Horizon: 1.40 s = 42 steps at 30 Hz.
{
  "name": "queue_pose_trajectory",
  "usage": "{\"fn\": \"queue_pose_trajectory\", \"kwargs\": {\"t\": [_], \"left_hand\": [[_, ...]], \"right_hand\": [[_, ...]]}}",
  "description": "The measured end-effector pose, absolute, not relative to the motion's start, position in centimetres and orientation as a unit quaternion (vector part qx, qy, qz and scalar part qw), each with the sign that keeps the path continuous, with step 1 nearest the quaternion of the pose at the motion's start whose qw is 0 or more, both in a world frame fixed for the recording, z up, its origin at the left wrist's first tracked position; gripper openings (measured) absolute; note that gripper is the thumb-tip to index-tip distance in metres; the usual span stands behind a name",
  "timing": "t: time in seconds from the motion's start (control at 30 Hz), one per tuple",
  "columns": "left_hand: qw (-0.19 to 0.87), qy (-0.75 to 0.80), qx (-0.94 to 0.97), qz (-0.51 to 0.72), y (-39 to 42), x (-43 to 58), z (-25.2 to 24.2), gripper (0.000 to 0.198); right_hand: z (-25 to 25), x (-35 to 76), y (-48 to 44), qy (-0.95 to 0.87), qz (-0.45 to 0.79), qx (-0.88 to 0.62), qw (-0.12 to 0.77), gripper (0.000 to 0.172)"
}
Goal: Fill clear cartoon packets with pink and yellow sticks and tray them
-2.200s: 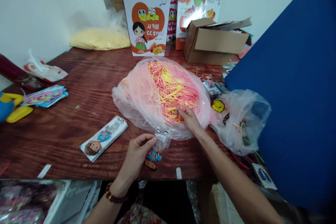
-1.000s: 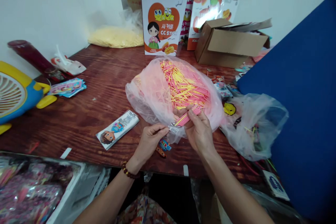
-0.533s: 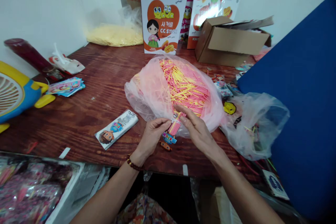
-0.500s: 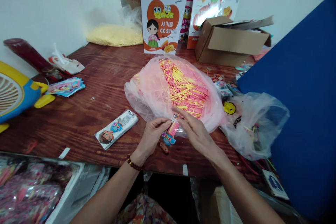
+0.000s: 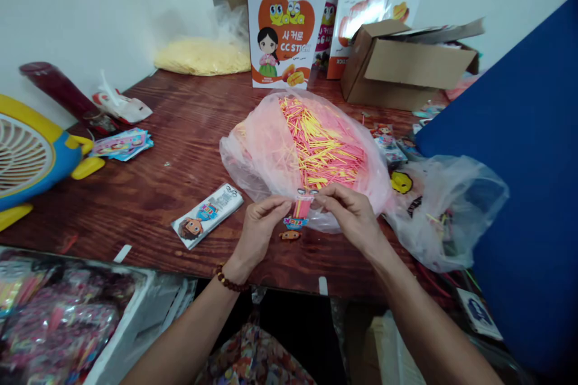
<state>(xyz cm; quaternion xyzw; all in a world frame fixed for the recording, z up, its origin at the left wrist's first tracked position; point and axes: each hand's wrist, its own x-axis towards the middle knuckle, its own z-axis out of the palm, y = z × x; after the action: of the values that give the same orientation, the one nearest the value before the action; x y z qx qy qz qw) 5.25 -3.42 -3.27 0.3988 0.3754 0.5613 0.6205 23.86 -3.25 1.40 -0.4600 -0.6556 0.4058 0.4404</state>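
Head view: the left grip [image 5: 258, 224] and the right grip [image 5: 354, 218] each pinch a top corner of the clear packet [image 5: 300, 212] of pink sticks. It hangs just before the stick bag [image 5: 266, 144] on the bench [image 5: 149, 186].

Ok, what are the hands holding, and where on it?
The left hand and right hand pinch the small stick packet by its top edge.

Both bare forearms reach forward; left hand [image 5: 258, 227] and right hand [image 5: 356, 218] meet, fingertips pinched in a shared grip.
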Motion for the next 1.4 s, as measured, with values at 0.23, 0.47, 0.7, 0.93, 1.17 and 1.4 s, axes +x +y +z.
{"fn": "queue_pose_trajectory", "kwargs": {"t": [0.23,0.47,0.7,0.93,1.17,1.4], "left_hand": [[0.710,0.393,0.417,0.409,-3.7,3.5,-2.3,0.028],[0.672,0.442,0.421,0.420,-3.9,3.0,-2.8,0.022],[0.635,0.466,0.472,0.396,-3.7,1.7,-4.2,0.024],[0.619,0.496,0.467,0.391,-3.2,-0.1,-5.9,0.029],[0.554,0.540,0.503,0.386,-2.7,-1.2,-6.9,0.019],[0.288,0.592,0.691,0.298,-2.5,-1.2,-7.4,0.045]], "right_hand": [[0.1,22.6,-2.5,-0.535,0.516,-0.472,0.474,0.024],[-1.1,21.5,-2.0,-0.483,0.599,-0.457,0.445,0.026],[-2.1,20.4,-1.4,-0.542,0.567,-0.487,0.384,0.020],[-2.4,18.9,-0.2,-0.666,0.412,-0.567,0.255,0.026],[-2.1,18.0,0.5,-0.696,0.384,-0.566,0.218,0.023],[-2.2,20.5,0.9,-0.646,0.388,-0.573,0.322,0.018]]}}
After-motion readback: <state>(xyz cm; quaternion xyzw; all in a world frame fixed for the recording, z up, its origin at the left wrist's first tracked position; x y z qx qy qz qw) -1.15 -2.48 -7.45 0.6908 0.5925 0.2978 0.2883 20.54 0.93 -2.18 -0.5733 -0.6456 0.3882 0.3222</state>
